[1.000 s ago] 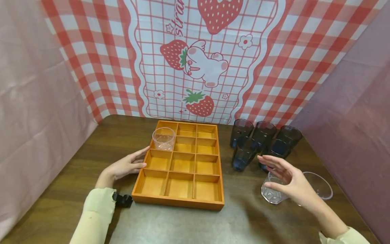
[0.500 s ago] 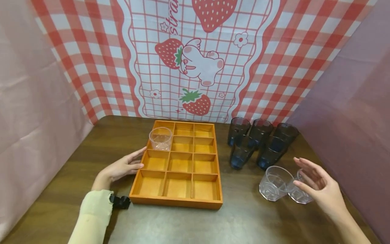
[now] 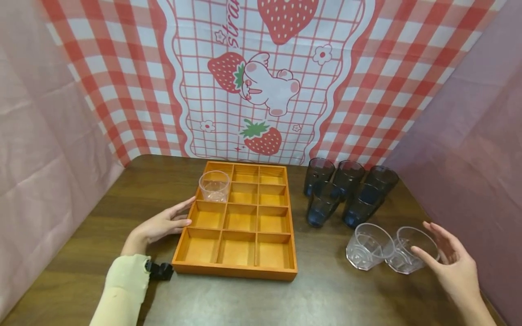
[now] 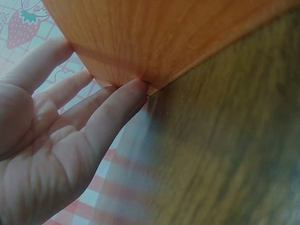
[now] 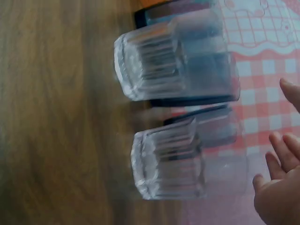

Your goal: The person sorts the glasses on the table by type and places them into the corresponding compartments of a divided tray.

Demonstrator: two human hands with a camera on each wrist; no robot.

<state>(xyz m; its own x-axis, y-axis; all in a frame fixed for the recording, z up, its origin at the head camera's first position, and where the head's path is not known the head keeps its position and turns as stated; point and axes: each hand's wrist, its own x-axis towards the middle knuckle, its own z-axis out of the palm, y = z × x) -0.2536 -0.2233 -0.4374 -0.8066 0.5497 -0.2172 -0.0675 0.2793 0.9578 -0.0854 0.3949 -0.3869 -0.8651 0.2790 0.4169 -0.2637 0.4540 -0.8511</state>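
Observation:
My left hand (image 3: 160, 226) rests its fingertips against the left wall of an orange wooden divided box (image 3: 234, 273). In the left wrist view the fingers (image 4: 105, 112) lie along that wooden side, fairly straight. One clear cup (image 3: 215, 186) stands in a left compartment of the box. My right hand (image 3: 454, 262) is spread at the right side of another clear cup (image 3: 401, 260), thumb and fingers apart. A similar clear cup (image 3: 363, 253) stands just left of it. The right wrist view shows the fingers (image 5: 283, 152) apart from both upright cups.
Several dark blue-grey glasses (image 3: 322, 206) stand grouped at the back right of the wooden table (image 3: 322, 299). A strawberry-patterned checked cloth (image 3: 261, 90) hangs behind, with pink cloth (image 3: 461, 149) at the right side. A black strap piece (image 3: 160, 270) sits at the left wrist.
My right hand has moved right, past the nearer clear cup to the outer side of the rightmost one. The left hand stays on the box's side.

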